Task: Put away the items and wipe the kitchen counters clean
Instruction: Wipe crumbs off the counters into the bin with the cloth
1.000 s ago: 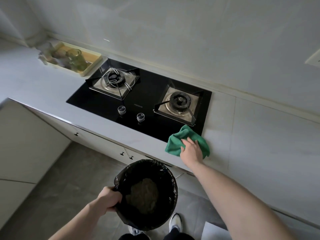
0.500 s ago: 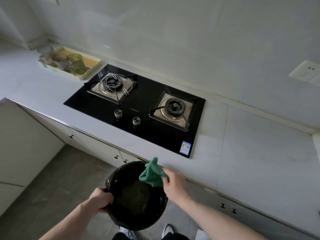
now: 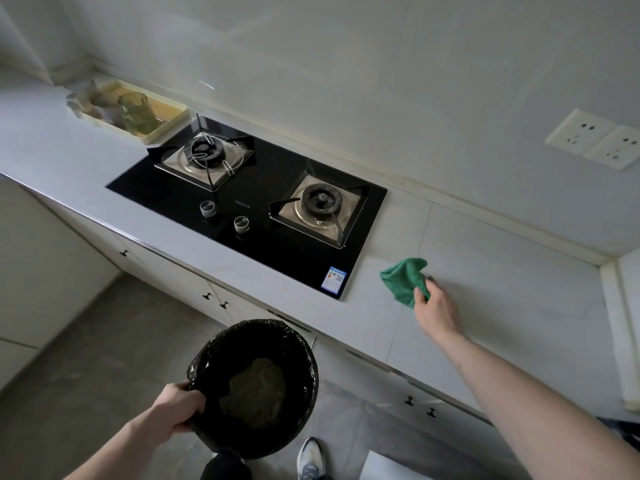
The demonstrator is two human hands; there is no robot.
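My right hand [image 3: 434, 311] grips a bunched green cloth [image 3: 405, 280] on the grey counter [image 3: 502, 289], just right of the black gas hob [image 3: 249, 209]. My left hand [image 3: 176, 408] holds the rim of a round bin lined with a black bag [image 3: 254, 386], held below the counter's front edge. Crumpled brownish waste lies at the bottom of the bin.
A cream tray [image 3: 162, 128] with a green glass [image 3: 136, 112] and other glassware stands at the back left of the counter. White cabinet doors with small black handles [image 3: 214, 299] run under the counter. Wall sockets [image 3: 595, 138] sit at the right. Grey floor lies below.
My right hand carried the green cloth from the hob's corner to above the bin, then back up onto the counter right of the hob. The bin stayed in my left hand.
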